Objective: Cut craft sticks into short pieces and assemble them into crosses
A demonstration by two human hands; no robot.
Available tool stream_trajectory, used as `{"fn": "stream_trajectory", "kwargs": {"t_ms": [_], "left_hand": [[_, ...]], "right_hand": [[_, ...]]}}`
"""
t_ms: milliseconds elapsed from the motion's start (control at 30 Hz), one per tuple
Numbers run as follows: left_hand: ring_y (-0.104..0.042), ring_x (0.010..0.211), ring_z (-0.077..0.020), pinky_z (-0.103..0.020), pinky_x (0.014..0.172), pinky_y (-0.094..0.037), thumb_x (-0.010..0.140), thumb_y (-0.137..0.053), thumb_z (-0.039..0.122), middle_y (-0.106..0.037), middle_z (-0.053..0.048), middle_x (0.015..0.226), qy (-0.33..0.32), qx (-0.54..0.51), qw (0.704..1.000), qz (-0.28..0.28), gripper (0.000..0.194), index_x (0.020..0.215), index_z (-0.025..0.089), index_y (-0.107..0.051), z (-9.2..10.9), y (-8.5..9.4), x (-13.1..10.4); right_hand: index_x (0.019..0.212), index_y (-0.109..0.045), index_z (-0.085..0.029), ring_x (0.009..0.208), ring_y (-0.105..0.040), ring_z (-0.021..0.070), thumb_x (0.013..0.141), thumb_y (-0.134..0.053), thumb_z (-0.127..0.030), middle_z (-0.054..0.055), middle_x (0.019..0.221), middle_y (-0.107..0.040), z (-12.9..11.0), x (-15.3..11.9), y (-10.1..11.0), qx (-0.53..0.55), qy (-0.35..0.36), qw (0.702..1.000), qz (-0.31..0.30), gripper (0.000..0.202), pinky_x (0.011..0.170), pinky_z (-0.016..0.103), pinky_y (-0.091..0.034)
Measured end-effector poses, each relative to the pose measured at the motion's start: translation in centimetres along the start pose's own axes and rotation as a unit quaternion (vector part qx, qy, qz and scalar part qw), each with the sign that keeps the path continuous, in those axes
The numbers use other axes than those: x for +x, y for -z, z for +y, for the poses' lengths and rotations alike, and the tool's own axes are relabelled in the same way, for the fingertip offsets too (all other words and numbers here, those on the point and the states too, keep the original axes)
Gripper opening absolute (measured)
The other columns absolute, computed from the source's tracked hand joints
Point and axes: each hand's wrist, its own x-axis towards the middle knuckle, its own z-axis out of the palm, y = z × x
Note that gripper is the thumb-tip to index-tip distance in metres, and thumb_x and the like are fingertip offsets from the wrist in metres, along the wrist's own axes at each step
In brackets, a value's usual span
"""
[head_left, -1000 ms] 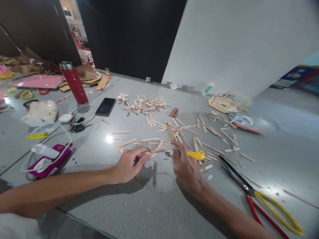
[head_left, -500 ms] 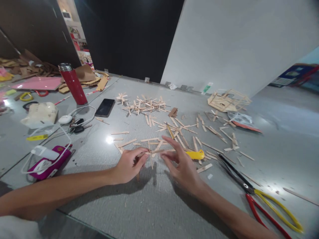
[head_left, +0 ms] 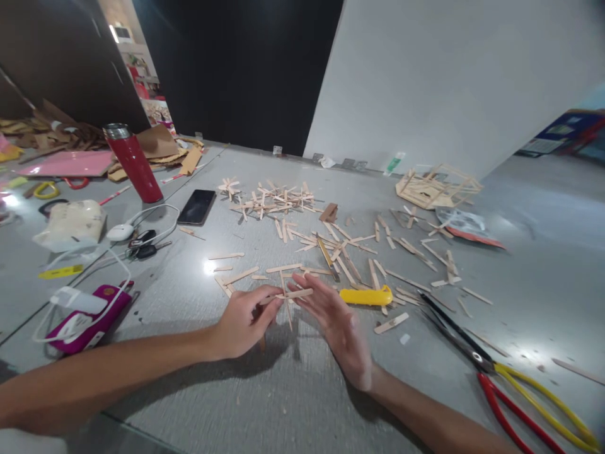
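Observation:
My left hand [head_left: 250,318] pinches a small cross of wooden craft sticks [head_left: 297,294] between thumb and fingers, held a little above the table. One stick of the cross points right and another runs up and down. Beside it, my right hand [head_left: 333,321] is open, palm turned toward the cross and fingers stretched out; its fingertips come close to the sticks, and I cannot tell whether they touch. Just right of that hand lies a yellow-handled cutter [head_left: 366,296]. Loose craft sticks [head_left: 241,275] lie behind both hands.
Long shears [head_left: 477,359] with red and yellow handles lie at the right. A stick frame [head_left: 435,189] stands at the back right, near a pile of joined sticks [head_left: 278,200]. At the left are a phone [head_left: 197,207], a red flask [head_left: 135,165], keys and a purple power strip [head_left: 89,318].
My right hand has turned and opened, its fingers now stretched flat toward the cross instead of curled. My left hand keeps hold of the sticks. The view has shifted slightly.

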Motion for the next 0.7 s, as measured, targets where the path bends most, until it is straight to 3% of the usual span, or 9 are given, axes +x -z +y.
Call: {"fn": "stream_trajectory", "kwargs": {"t_ms": [267, 400, 533, 700], "left_hand": [[-0.050, 0.045, -0.0085, -0.016, 0.045, -0.037, 0.106, -0.051, 0.031, -0.061, 0.004, 0.057, -0.007, 0.005, 1.000, -0.002, 0.027, 0.105, 0.012, -0.071, 0.13, 0.06, -0.03], [-0.051, 0.045, -0.0087, -0.017, 0.046, -0.038, 0.106, -0.051, 0.029, -0.061, 0.004, 0.058, -0.007, 0.015, 1.000, -0.005, 0.025, 0.104, 0.013, -0.070, 0.14, 0.01, 0.07], [-0.053, 0.048, -0.0092, -0.017, 0.048, -0.039, 0.106, -0.050, 0.029, -0.061, 0.004, 0.059, -0.011, 0.033, 0.999, -0.018, 0.026, 0.098, 0.015, -0.070, 0.24, 0.08, 0.27], [-0.054, 0.050, -0.0093, -0.018, 0.051, -0.040, 0.106, -0.050, 0.029, -0.061, 0.004, 0.061, -0.022, 0.039, 0.998, -0.044, 0.026, 0.095, 0.015, -0.069, 0.23, 0.16, 0.31]], "right_hand": [[0.149, -0.061, -0.037, 0.147, -0.054, 0.0340, 0.101, -0.037, -0.077, 0.009, 0.161, -0.057, -0.01, 0.33, -0.19, 0.056, -0.004, 0.998, 0.031, 0.066, 0.119, 0.057, -0.046], [0.145, -0.064, -0.038, 0.142, -0.060, 0.0321, 0.108, -0.039, -0.063, 0.007, 0.156, -0.063, 0.05, 0.40, -0.10, 0.066, -0.016, 0.996, 0.050, 0.051, 0.117, 0.056, -0.047], [0.135, -0.071, -0.036, 0.121, -0.072, 0.0273, 0.108, -0.056, -0.044, 0.007, 0.137, -0.074, -0.26, 0.46, -0.06, -0.041, -0.021, 0.995, 0.085, 0.031, 0.100, 0.046, -0.060], [0.112, -0.077, -0.030, 0.098, -0.075, 0.0229, 0.104, -0.065, -0.039, 0.007, 0.108, -0.079, -0.24, 0.75, -0.31, -0.138, 0.012, 0.985, 0.106, 0.017, 0.086, 0.036, -0.062]]}}
